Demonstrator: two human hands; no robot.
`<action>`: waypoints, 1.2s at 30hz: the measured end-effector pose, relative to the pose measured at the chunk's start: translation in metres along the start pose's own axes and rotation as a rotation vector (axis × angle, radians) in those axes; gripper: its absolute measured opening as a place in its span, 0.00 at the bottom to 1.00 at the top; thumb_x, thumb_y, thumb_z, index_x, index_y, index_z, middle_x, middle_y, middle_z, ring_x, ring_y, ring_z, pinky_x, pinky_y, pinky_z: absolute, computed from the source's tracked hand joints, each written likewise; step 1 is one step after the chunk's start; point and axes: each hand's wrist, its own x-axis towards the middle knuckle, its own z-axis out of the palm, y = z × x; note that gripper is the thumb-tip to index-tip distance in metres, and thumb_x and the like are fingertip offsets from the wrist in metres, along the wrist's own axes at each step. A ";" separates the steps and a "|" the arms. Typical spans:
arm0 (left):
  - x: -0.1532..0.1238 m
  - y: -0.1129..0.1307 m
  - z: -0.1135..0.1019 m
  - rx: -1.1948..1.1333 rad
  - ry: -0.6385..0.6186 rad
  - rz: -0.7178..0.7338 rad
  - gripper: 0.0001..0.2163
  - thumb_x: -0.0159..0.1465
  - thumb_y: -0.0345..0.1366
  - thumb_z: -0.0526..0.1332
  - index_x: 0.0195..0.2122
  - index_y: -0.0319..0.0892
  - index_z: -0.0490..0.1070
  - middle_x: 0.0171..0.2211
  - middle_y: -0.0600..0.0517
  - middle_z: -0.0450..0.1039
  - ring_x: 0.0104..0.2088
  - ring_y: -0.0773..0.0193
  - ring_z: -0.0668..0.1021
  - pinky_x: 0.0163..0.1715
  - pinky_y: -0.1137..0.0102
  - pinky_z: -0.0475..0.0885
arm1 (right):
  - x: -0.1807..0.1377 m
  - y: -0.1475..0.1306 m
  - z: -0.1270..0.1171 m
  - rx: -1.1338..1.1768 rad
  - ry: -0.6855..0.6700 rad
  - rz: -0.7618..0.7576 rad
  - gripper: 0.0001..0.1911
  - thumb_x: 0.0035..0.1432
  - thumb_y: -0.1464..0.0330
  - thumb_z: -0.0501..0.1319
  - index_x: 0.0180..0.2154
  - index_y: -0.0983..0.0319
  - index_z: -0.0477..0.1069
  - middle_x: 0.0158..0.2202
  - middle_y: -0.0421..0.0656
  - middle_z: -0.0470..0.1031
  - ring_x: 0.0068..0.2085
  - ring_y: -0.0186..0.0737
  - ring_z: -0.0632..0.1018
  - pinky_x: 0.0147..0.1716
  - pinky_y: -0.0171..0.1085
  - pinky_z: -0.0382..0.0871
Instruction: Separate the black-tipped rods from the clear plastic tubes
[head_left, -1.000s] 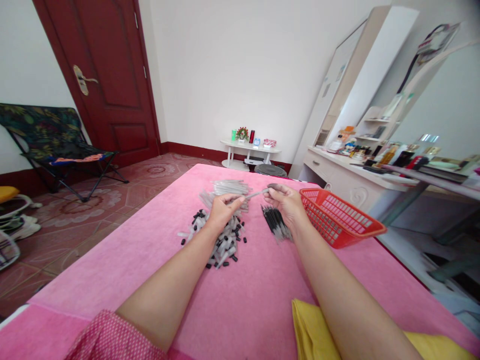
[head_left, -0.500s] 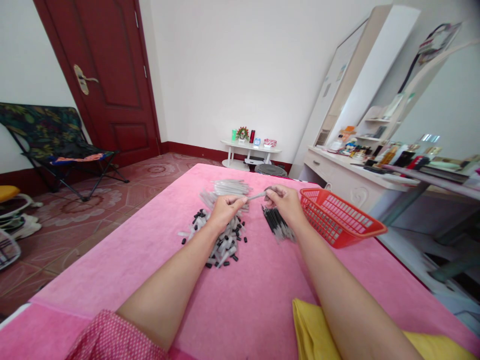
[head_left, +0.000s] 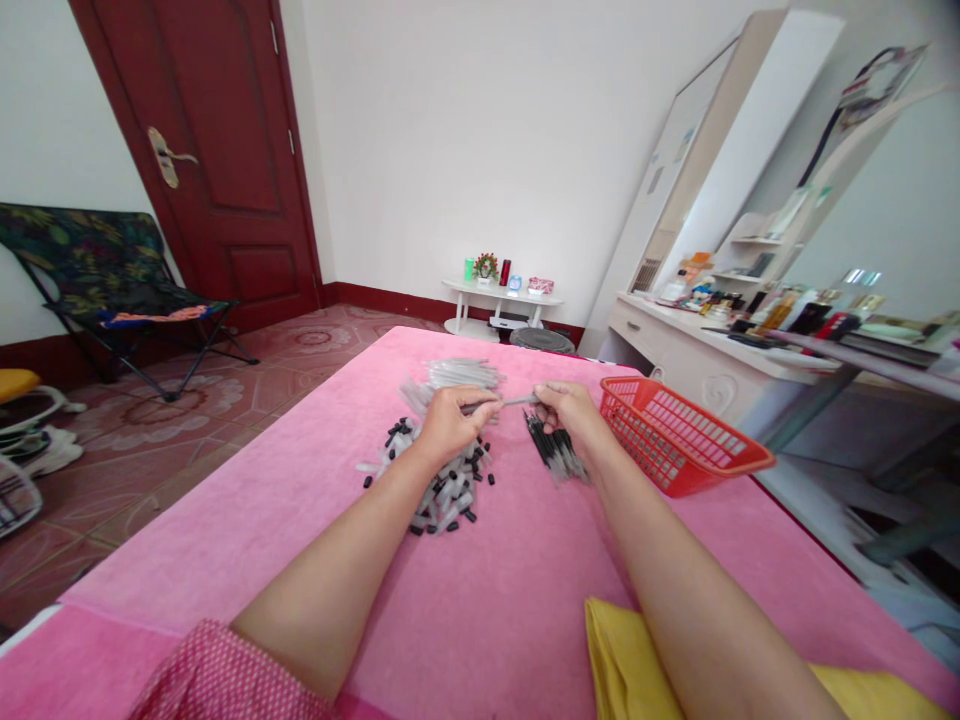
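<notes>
My left hand (head_left: 448, 423) is closed on one end of a thin grey pen barrel (head_left: 514, 402), and my right hand (head_left: 568, 406) pinches its other end. Both hands hover over the pink cloth (head_left: 300, 520) of the bed. Under my left hand lies a heap of black caps and clear pieces (head_left: 442, 480). Below my right hand rests a bundle of black refills (head_left: 553, 450). Behind the hands lies a stack of clear tubes (head_left: 461, 374).
A red plastic basket (head_left: 679, 440) sits right of my right hand at the bed's edge. A yellow cloth (head_left: 622, 650) lies near my right forearm. A folding chair (head_left: 97, 290), a red door (head_left: 210, 150), a small white table (head_left: 501, 298) and a cluttered dresser (head_left: 720, 330) surround the bed.
My right hand has moved left toward my left hand, so the visible stretch of pen between them is shorter. The piles and basket have not moved.
</notes>
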 end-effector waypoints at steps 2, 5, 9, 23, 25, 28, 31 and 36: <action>0.002 0.001 0.001 -0.054 0.008 -0.042 0.07 0.57 0.34 0.61 0.33 0.39 0.77 0.33 0.48 0.78 0.34 0.62 0.77 0.36 0.69 0.71 | -0.002 -0.007 -0.004 -0.101 -0.086 -0.076 0.16 0.49 0.58 0.58 0.20 0.65 0.68 0.15 0.38 0.66 0.17 0.29 0.64 0.18 0.30 0.58; 0.003 0.001 0.004 -0.138 -0.028 -0.148 0.08 0.55 0.36 0.63 0.33 0.37 0.77 0.32 0.47 0.78 0.32 0.61 0.78 0.35 0.69 0.72 | -0.005 -0.018 -0.016 -0.326 -0.239 -0.218 0.16 0.48 0.59 0.60 0.22 0.66 0.72 0.19 0.39 0.70 0.22 0.31 0.67 0.23 0.31 0.60; 0.004 -0.003 0.003 -0.126 -0.015 -0.167 0.10 0.54 0.38 0.64 0.34 0.38 0.77 0.33 0.48 0.78 0.34 0.60 0.77 0.36 0.69 0.71 | -0.004 -0.025 -0.042 -0.494 -0.278 -0.211 0.14 0.45 0.61 0.62 0.27 0.66 0.76 0.23 0.40 0.73 0.25 0.34 0.70 0.26 0.33 0.61; -0.001 -0.055 -0.013 -0.102 0.334 -0.363 0.14 0.54 0.42 0.60 0.32 0.36 0.77 0.32 0.47 0.78 0.33 0.61 0.77 0.35 0.69 0.70 | -0.010 0.003 -0.131 -0.943 1.084 0.179 0.16 0.47 0.65 0.57 0.38 0.59 0.77 0.34 0.54 0.76 0.39 0.57 0.74 0.39 0.51 0.61; -0.001 -0.056 -0.014 -0.109 0.353 -0.377 0.14 0.54 0.43 0.60 0.33 0.36 0.77 0.32 0.47 0.78 0.32 0.61 0.77 0.33 0.70 0.70 | -0.008 0.009 -0.132 -0.953 1.043 0.215 0.16 0.46 0.66 0.57 0.37 0.58 0.77 0.33 0.54 0.76 0.39 0.56 0.74 0.40 0.53 0.61; -0.001 -0.060 -0.016 -0.103 0.373 -0.401 0.16 0.54 0.44 0.60 0.34 0.36 0.77 0.31 0.47 0.78 0.30 0.62 0.76 0.30 0.71 0.69 | -0.006 0.015 -0.134 -0.976 0.940 0.256 0.16 0.45 0.65 0.57 0.37 0.60 0.78 0.33 0.55 0.76 0.40 0.57 0.74 0.39 0.54 0.60; -0.002 -0.063 -0.016 -0.095 0.395 -0.407 0.17 0.53 0.45 0.60 0.34 0.35 0.77 0.30 0.47 0.78 0.29 0.62 0.76 0.29 0.71 0.68 | -0.004 0.014 -0.131 -1.058 0.898 0.235 0.17 0.46 0.62 0.58 0.37 0.60 0.78 0.37 0.57 0.75 0.44 0.60 0.71 0.39 0.55 0.60; -0.003 -0.064 -0.014 -0.103 0.412 -0.392 0.17 0.54 0.44 0.60 0.34 0.35 0.77 0.30 0.46 0.77 0.29 0.63 0.75 0.29 0.72 0.68 | 0.005 0.002 -0.086 -0.933 0.583 -0.161 0.15 0.52 0.65 0.56 0.38 0.62 0.76 0.38 0.50 0.76 0.41 0.46 0.74 0.41 0.44 0.64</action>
